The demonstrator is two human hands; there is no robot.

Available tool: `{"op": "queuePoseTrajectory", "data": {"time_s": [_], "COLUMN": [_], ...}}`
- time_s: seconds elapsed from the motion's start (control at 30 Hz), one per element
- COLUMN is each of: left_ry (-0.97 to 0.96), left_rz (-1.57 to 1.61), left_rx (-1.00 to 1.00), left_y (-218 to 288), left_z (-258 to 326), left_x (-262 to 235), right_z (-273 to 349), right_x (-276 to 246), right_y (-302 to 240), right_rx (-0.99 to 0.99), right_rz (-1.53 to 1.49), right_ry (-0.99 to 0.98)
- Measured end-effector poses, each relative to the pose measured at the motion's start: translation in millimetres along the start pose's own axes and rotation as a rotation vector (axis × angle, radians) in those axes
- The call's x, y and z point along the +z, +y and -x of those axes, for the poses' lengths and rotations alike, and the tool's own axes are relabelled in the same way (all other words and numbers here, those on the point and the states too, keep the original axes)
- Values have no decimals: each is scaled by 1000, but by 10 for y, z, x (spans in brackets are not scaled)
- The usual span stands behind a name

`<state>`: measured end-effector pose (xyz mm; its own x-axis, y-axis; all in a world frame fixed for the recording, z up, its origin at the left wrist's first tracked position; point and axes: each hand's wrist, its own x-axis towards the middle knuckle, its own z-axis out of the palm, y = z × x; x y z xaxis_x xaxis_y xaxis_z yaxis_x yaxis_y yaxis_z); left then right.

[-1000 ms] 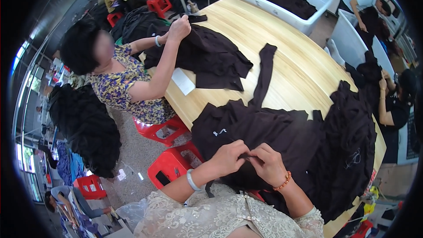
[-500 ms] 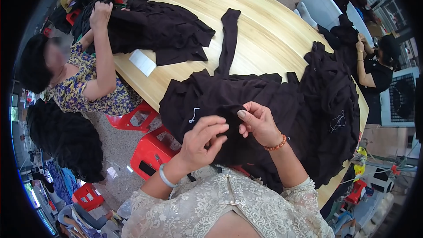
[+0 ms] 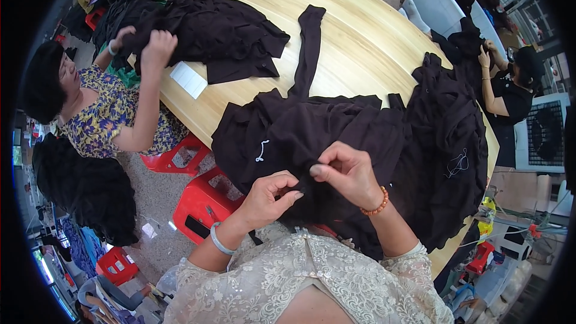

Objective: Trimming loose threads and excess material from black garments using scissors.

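A dark, nearly black garment (image 3: 354, 123) lies bunched over the near edge of the table, and both hands work at its near part. My right hand (image 3: 353, 175), with an orange bead bracelet at the wrist, pinches a fold of the cloth between thumb and forefinger. Lower and to the left, my left hand (image 3: 267, 202), wearing a pale bangle, is closed in a pinch at the same cloth; its fingertips blend into the dark fabric. A white cord loop (image 3: 261, 150) rests on the garment, left of my hands. Loose pale threads (image 3: 458, 163) lie on the dark cloth at the right.
The wooden table (image 3: 360, 42) carries another dark garment pile (image 3: 234, 30) and a white paper (image 3: 189, 80). A co-worker (image 3: 114, 108) handles cloth at the left, another (image 3: 513, 84) at the right. Red stools (image 3: 204, 204) stand at the left; white bins (image 3: 429, 0) lie beyond the table.
My left hand has dropped slightly and its loosely spread fingers have closed into a pinch. My right hand has shifted a little down and left. The left co-worker's raised hand has come down.
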<state>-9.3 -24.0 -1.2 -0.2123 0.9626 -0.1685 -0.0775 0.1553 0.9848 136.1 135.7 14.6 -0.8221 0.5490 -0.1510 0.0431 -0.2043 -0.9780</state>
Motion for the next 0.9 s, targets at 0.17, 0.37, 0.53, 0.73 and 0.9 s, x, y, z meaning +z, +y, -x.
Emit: {"op": "queuePoseTrajectory", "data": {"time_s": [0.17,0.37,0.53,0.73,0.9], "left_ry": [64,144,212,209,215], "left_rz": [-6,-53,-36,-163,17], "left_rx": [65,92,40,30,-64], "left_y": [73,46,4,122,-48], "left_z": [-55,-73,-124,-174,-131], "left_x": [91,112,118,142,93], "right_z": [66,80,82,53,39], "right_x": [13,12,63,32,82], "right_y": [21,11,24,-52,88], "right_rx": [-47,-75,-281,-523,-721], "right_rz": [140,64,246,443,644], "right_ry": [-97,-163,-92,-74,-111]}}
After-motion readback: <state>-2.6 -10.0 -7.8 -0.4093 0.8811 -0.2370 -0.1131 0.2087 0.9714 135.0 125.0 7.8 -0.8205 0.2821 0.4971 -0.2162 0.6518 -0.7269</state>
